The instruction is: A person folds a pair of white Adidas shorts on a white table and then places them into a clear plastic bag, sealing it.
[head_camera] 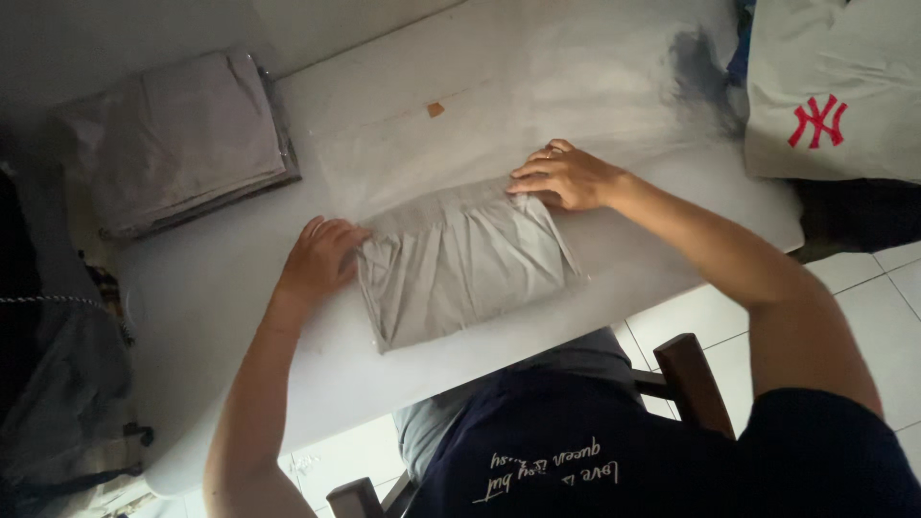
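I count 2 hands and 1 folded grey cloth piece [467, 267], soft and wrinkly, flat in the middle of the white table [221, 288]. My left hand [319, 257] lies flat w/ fingers together, pressing the cloth's left edge. My right hand [566, 176] – fingers spread a bit – presses its top right corner. 1 stack of grey folded cloths in clear plastic [182, 134] sits far left – dark, hard to see.

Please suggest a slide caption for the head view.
Both hands, left and right, press a folded grey garment flat on a white table.
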